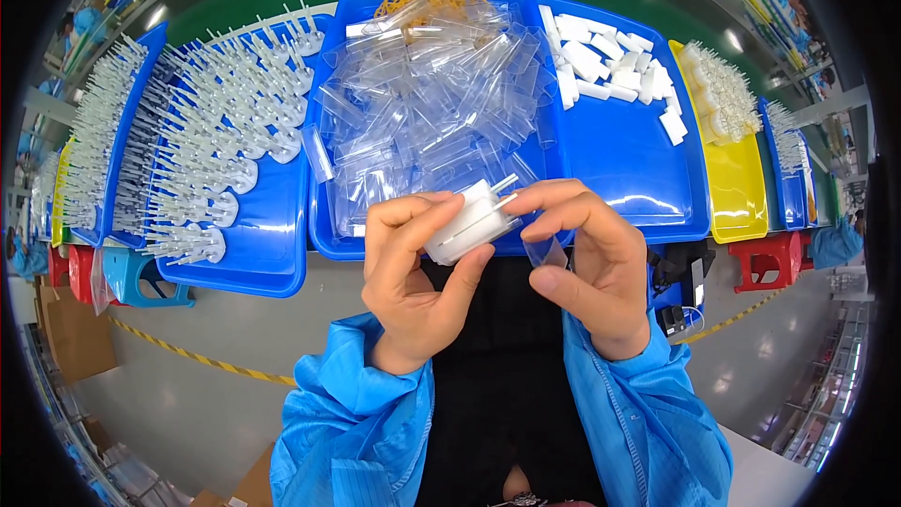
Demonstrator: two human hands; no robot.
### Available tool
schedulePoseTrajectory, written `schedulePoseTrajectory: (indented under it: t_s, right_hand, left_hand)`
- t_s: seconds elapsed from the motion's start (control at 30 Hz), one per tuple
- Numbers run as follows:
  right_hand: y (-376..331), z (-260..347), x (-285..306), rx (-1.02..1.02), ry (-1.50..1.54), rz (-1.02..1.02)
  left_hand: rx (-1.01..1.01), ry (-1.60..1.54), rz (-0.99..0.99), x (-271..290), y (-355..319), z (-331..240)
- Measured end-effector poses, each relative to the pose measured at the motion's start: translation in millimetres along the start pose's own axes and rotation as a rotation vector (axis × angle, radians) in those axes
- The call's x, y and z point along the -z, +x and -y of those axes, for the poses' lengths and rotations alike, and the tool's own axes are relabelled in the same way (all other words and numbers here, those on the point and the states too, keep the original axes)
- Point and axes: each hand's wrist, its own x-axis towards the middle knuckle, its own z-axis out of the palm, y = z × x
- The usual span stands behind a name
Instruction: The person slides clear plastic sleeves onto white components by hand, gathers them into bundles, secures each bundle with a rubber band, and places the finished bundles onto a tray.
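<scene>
My left hand (408, 272) is closed round a white foam-like block (466, 225), with thumb below and fingers above. The block is tilted, and thin pale rods (505, 190) stick out of its right end. Close beside those rods is my right hand (596, 258), its index fingertip at or near one of them. A small clear plastic sleeve (544, 252) sits between its thumb and fingers. Both hands are over the near edge of the middle blue tray (324, 216), which is heaped with clear plastic sleeves (422, 103).
Yellow rubber bands (432, 7) lie at the middle tray's back. White blocks (610, 61) fill the back of the right blue tray (648, 174). To the left, a blue tray (267, 263) holds white parts with upright rods (235, 103). A yellow tray (737, 188) stands farther right.
</scene>
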Motion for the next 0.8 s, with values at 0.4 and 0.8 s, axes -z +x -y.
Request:
schedulePoseTrajectory:
  t_s: [0.4, 0.8]
  right_hand:
    - [2.5, -1.8, 3.9, 0.256, -0.011, 0.126]
    - [3.8, -8.9, 7.1, 0.259, -0.304, 0.119]
  left_hand:
    - [-0.038, 0.058, -0.044, -1.2, -2.5, -4.7]
    - [0.344, -0.313, 0.038, 8.5, 4.0, -9.4]
